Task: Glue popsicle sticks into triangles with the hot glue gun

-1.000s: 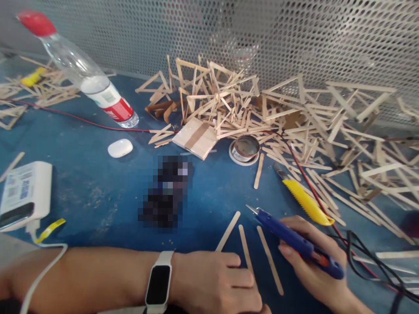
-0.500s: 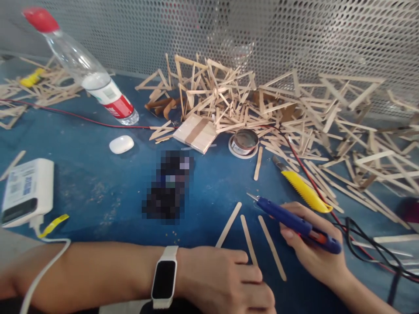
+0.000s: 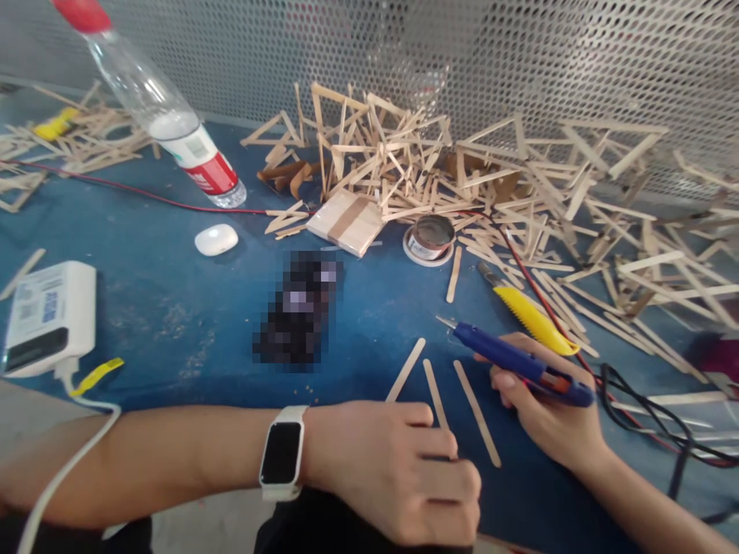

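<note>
Three sticks (image 3: 437, 392) lie fanned on the blue table (image 3: 173, 308). Nearer than them, the left hand (image 3: 404, 469) covers their near ends, knuckles up and fingers curled under. The middle stick runs beneath the fingers, but I cannot tell whether they pinch it. The left forearm lies crosswise along the table's near edge, with a watch (image 3: 281, 454) at the wrist.

Just right of the sticks, the right hand (image 3: 548, 419) is wrapped around a blue tool (image 3: 519, 363). It holds the tool like a pen, low and slanted, with the metal tip just beyond the right stick's far end. The hands are apart, with the sticks between them. Black cables (image 3: 663, 415) loop further right.

Left of the sticks the table is mostly bare as far as a power bank (image 3: 49, 315) near the left edge. Beyond the sticks a narrow open strip is bounded by a yellow knife (image 3: 534, 319), a tape roll (image 3: 430, 238) and a blurred dark thing (image 3: 297, 308). Farther off, a stick heap (image 3: 462, 177) and a leaning bottle (image 3: 173, 127) stand before the mesh wall (image 3: 404, 46).
</note>
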Demonstrator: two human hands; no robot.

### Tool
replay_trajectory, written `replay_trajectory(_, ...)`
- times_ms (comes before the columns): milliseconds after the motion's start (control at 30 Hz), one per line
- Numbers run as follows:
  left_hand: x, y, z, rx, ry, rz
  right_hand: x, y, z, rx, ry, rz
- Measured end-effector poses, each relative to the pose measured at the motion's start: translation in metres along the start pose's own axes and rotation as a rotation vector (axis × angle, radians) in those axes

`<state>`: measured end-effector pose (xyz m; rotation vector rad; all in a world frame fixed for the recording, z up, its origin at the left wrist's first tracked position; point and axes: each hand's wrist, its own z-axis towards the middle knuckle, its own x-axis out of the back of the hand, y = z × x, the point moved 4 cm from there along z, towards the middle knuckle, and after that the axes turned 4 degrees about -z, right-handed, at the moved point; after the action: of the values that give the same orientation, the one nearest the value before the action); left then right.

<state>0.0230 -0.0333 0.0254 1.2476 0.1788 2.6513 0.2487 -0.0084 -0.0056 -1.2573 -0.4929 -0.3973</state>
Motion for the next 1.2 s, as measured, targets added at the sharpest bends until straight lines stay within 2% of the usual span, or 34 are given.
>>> replay_trajectory(100,0.036,-0.016,0.002,-0.027,-0.119,0.056,0.0,0.0,-0.001,-0.001,0.003,0.01)
replay_trajectory(133,0.054,-0.026,0.0,0.034,-0.187,0.095,0.0,0.0,-0.002,-0.008,0.004,0.017)
replay_trajectory(200,0.095,-0.054,-0.013,0.297,-0.284,0.109,0.0,0.002,-0.003,-0.035,0.003,0.033)
replay_trajectory(267,0.134,-0.081,-0.036,0.59,-0.344,0.045,-0.001,0.004,-0.004,-0.068,-0.001,0.035)
replay_trajectory(367,0.168,-0.107,-0.077,0.931,-0.397,0.073,-0.002,0.006,-0.004,-0.088,0.003,0.019)
replay_trajectory(467,0.171,-0.118,-0.104,1.073,-0.477,0.106,-0.002,0.005,-0.004,-0.094,0.007,0.037)
replay_trajectory(633,0.161,-0.133,-0.122,1.172,-0.505,-0.005,-0.003,0.006,-0.004,-0.083,-0.009,0.029)
replay_trajectory(733,0.159,-0.14,-0.124,1.172,-0.51,-0.01,-0.003,0.008,-0.005,-0.068,-0.018,0.006)
replay_trajectory(900,0.159,-0.142,-0.121,1.163,-0.441,-0.009,-0.003,0.004,-0.004,-0.051,-0.023,0.007)
replay_trajectory(1033,0.158,-0.143,-0.122,1.147,-0.448,-0.007,-0.003,0.001,-0.003,-0.053,-0.014,-0.002)
replay_trajectory(1200,0.163,-0.136,-0.117,1.158,-0.448,0.003,-0.004,0.003,-0.004,-0.029,-0.008,-0.03)
